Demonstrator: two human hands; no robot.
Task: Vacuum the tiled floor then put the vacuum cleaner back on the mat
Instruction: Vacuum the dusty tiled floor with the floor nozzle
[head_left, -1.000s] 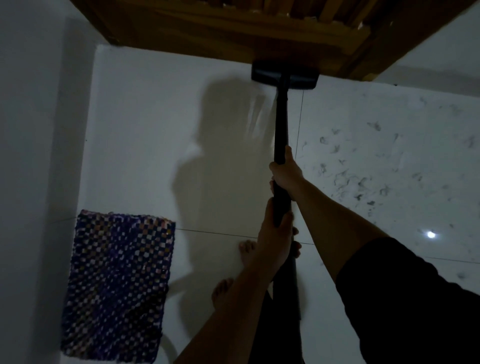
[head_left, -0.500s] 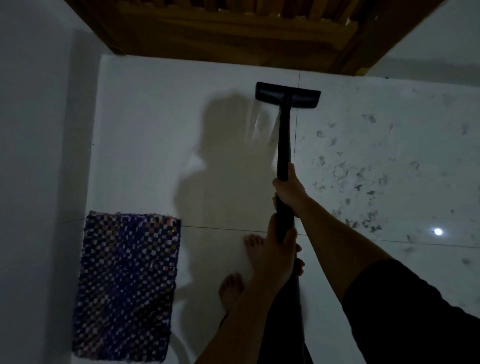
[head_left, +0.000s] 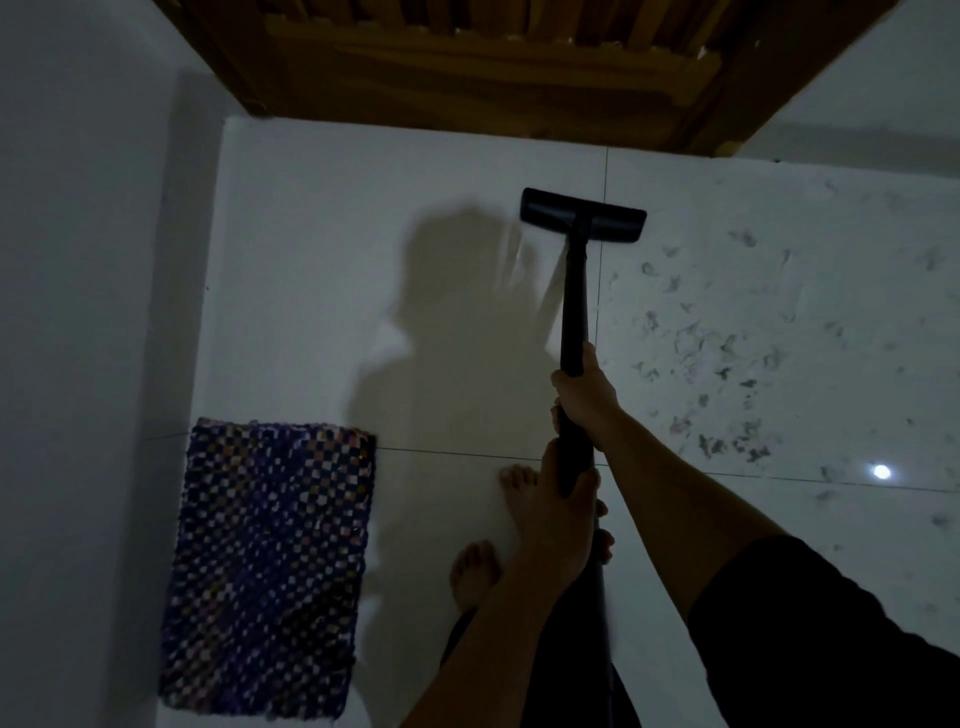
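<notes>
A black vacuum cleaner (head_left: 575, 306) has its long tube running from my body out to a flat floor head (head_left: 583, 215) that rests on the white tiled floor (head_left: 322, 270). My right hand (head_left: 587, 400) grips the tube higher up, and my left hand (head_left: 563, 514) grips it just below. Dark bits of dust and debris (head_left: 722, 374) are scattered over the tiles right of the tube. A blue and white checked mat (head_left: 270, 561) lies flat on the floor at the lower left, apart from the vacuum.
A wooden bed frame (head_left: 493, 67) spans the top, just beyond the floor head. A white wall (head_left: 78, 312) runs down the left side, next to the mat. My two bare feet (head_left: 478, 566) stand between mat and tube. A bright light reflection (head_left: 881, 472) shows on the right tiles.
The floor head has been pulled back from under the wooden frame's edge toward me, and both hands have drawn back along with the tube.
</notes>
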